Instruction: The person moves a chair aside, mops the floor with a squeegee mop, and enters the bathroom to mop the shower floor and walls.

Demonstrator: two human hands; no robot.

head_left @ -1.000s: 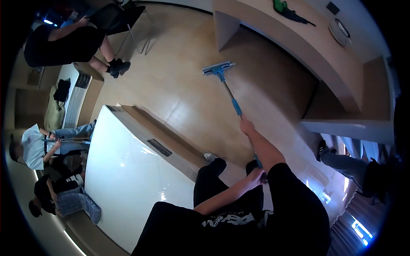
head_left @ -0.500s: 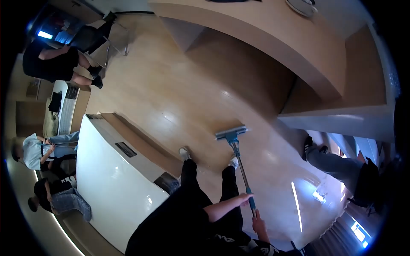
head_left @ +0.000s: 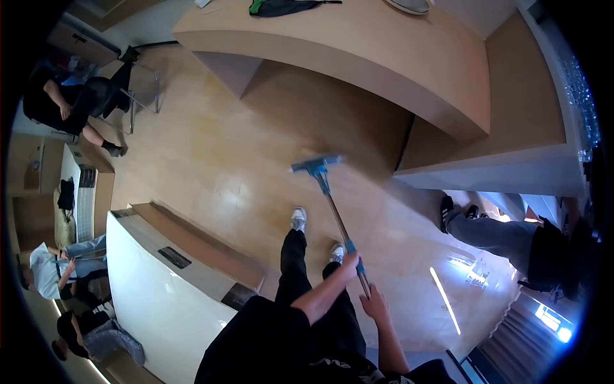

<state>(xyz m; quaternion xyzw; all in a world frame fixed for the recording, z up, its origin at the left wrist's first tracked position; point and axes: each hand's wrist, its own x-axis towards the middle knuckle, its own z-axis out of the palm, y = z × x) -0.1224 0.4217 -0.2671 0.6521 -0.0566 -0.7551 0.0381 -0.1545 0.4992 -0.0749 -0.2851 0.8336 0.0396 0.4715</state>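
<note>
A sponge mop (head_left: 335, 212) with a metal pole and teal fittings slants across the middle of the view. Its wide teal and grey head (head_left: 316, 164) lies on the wooden floor, ahead of my feet. My left hand (head_left: 348, 265) is closed round the teal grip partway along the pole. Lower down, near the pole's end, my right hand (head_left: 376, 304) is closed round the handle too. Fingers of both hands are partly hidden by the pole and my own arms.
A curved wooden desk (head_left: 307, 48) spans the far side. A white mattress (head_left: 153, 288) on a wooden base stands left. One person sits by a chair (head_left: 131, 96); two others are beyond the mattress. Another person's legs (head_left: 489, 233) show at right.
The mop head has moved forward and to the left over the floor, with both hands still on the pole. My feet have shifted, and the view has turned slightly.
</note>
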